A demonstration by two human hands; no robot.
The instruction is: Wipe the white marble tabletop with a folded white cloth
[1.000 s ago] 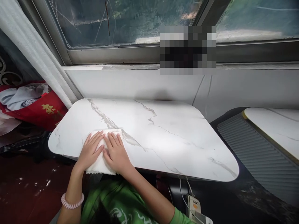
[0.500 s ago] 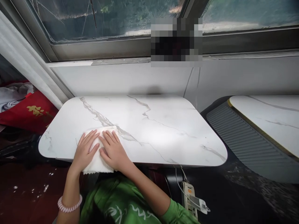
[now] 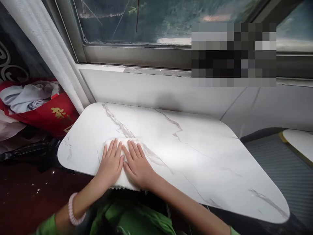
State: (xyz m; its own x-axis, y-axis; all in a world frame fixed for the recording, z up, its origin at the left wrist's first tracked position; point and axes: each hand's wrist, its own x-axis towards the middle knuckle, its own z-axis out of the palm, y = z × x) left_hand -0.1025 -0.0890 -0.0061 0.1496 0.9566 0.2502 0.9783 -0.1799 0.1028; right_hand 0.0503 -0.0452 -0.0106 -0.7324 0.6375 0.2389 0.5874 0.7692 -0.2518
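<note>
So both hands are flat on a white cloth (image 3: 124,184), which sits at the near edge of the marble table (image 3: 195,147), towards its left end, hanging a tad over the edge. Left hand (image 3: 111,163) and right hand (image 3: 138,164) lie side by side, nearly touching, palms down. The fingers are stretched straight and kept close together, not gripping anything. There's a pink coil bracelet (image 3: 72,209) on the left wrist. A red bag (image 3: 56,114) lies left of the table, and a white curtain (image 3: 49,49) hangs behind its left corner.
</note>
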